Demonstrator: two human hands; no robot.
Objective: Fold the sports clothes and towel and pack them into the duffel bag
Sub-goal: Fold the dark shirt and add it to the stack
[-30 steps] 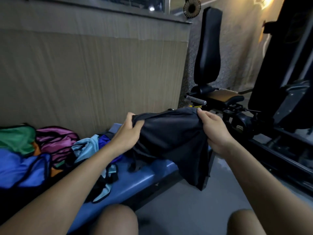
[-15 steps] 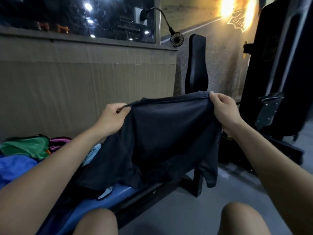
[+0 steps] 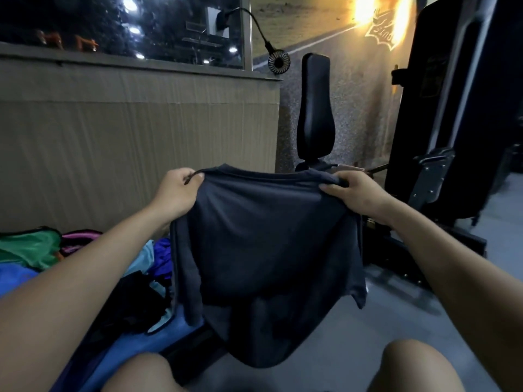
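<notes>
A dark navy T-shirt hangs in the air in front of me, spread by its shoulders. My left hand pinches its left shoulder and my right hand grips its right shoulder. The shirt's hem drops past the edge of the blue padded bench. On the bench to the left lies a heap of clothes: a green piece, a pink one, a light blue one, a purple one and a black one. No duffel bag shows clearly.
A ribbed beige wall panel runs behind the bench. A black exercise machine with an upright back pad stands ahead, and a dark machine frame fills the right. A small clip fan hangs above. My knees sit over grey floor.
Both hands lifted the dark shirt off the bench and pulled it wide by the shoulders. It now hangs higher and flatter, and my view has tilted upward.
</notes>
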